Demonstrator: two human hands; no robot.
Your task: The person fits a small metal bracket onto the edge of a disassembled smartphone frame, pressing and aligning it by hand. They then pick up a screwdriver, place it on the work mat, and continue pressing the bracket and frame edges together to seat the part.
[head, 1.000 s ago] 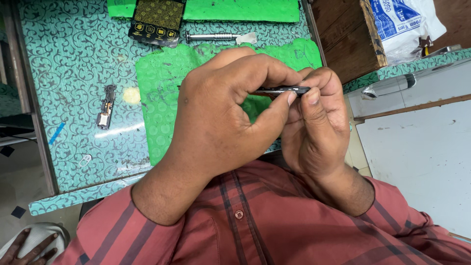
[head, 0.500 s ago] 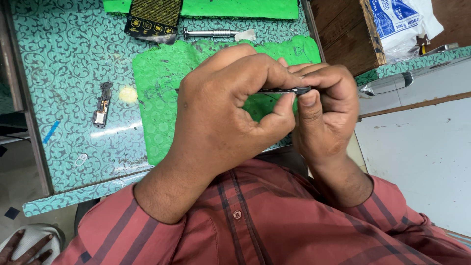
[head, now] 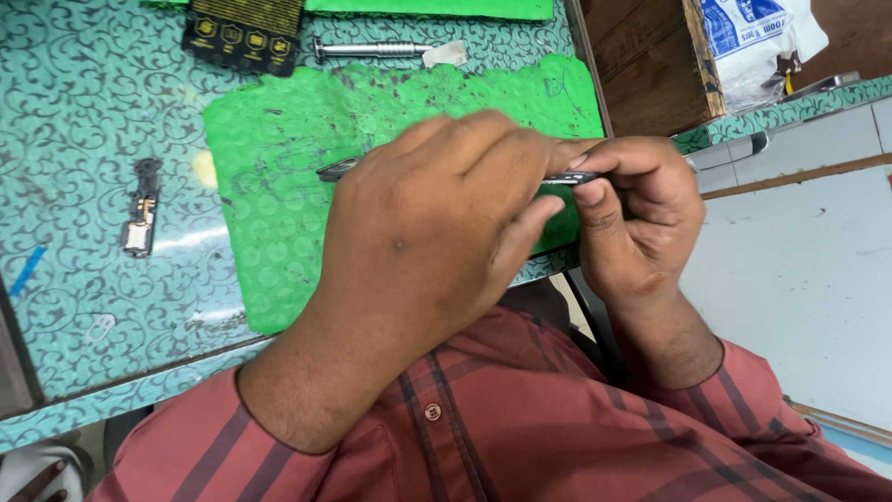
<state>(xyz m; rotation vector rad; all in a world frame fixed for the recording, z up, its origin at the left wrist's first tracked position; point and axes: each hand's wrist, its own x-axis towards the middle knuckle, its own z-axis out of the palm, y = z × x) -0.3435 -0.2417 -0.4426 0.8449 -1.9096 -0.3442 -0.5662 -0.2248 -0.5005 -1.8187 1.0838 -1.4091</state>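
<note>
Both my hands hold a thin dark flat device edge-on above a green bubbled mat. My left hand covers most of the device, with its fingers curled over the top edge. Only the device's left tip and a short piece near my right thumb show. My right hand pinches the device's right end between thumb and forefinger. The two hands touch at the fingertips.
On the patterned teal table lie a metal screwdriver, a dark board with yellow markings, a small loose connector part and a blue sliver. A wooden box and a plastic bag sit at the right.
My hands keep the same grip on the device. The view has shifted, so the table items sit higher in the frame, and the device's left tip now shows past my left hand.
</note>
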